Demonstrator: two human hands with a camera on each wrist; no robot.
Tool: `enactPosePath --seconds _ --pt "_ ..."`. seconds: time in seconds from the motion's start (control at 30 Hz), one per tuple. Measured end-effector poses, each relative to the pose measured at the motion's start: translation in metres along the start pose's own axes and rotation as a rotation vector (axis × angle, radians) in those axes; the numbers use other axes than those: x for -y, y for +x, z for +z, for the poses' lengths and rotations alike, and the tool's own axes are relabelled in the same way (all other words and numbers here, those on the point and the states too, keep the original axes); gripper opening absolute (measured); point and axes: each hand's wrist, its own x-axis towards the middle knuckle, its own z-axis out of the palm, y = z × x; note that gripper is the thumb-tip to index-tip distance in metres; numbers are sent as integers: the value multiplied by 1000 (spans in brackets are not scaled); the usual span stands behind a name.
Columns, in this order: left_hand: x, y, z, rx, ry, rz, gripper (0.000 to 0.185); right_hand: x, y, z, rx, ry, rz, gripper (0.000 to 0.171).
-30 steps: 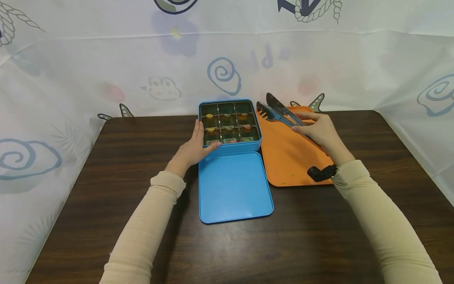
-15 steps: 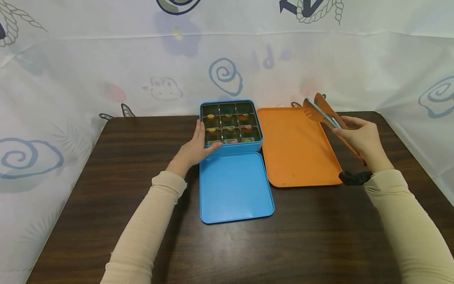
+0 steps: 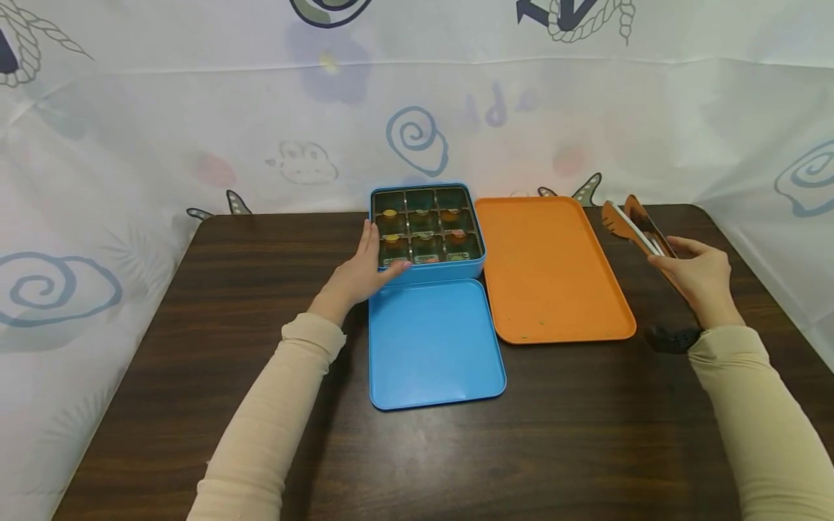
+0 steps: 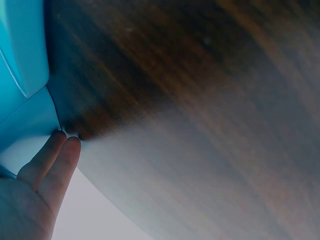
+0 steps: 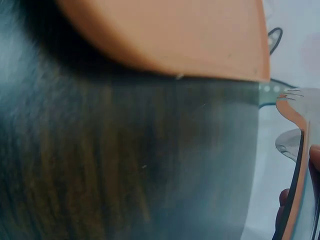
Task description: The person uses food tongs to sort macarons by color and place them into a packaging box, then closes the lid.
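My left hand [image 3: 355, 278] rests against the left side and front corner of an uncovered blue tin box [image 3: 430, 273], fingers straight. A divided dark insert [image 3: 421, 223] fills the box; its compartments show small yellow, orange and reddish bits, too small to identify. In the left wrist view two fingers [image 4: 62, 167] lie along the blue wall. My right hand [image 3: 706, 282] grips shiny metal serving tongs [image 3: 633, 226] right of the orange tray. One tong end is slotted like a fork, the other blade-like; nothing shows between them. In the right wrist view the tongs [image 5: 301, 170] are partly cut off.
An orange tray [image 3: 554, 275] lies right of the box, with tiny specks near its front edge. The blue lid [image 3: 436, 347] lies in front of the box. A printed white cloth [image 3: 417, 87] hangs behind the dark wooden table [image 3: 260, 289].
My right hand has carried the tongs from over the orange tray to the right, beyond its edge, and then lower. My left hand stays at the box.
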Motion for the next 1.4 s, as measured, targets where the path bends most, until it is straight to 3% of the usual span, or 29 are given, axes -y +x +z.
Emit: enactPosePath --seconds 0.3,0.63,1.03,1.4 --pt "0 1 1 7 -10 -4 100 -9 2 1 -7 17 37 72" --pt "1 0 -1 18 1 -4 100 -16 3 6 -31 -61 -9 68" --pt "2 2 -1 8 -22 3 102 -23 3 5 40 -15 37 72" --pt "2 2 2 -15 -29 -5 100 -22 2 2 81 -59 -37 74"
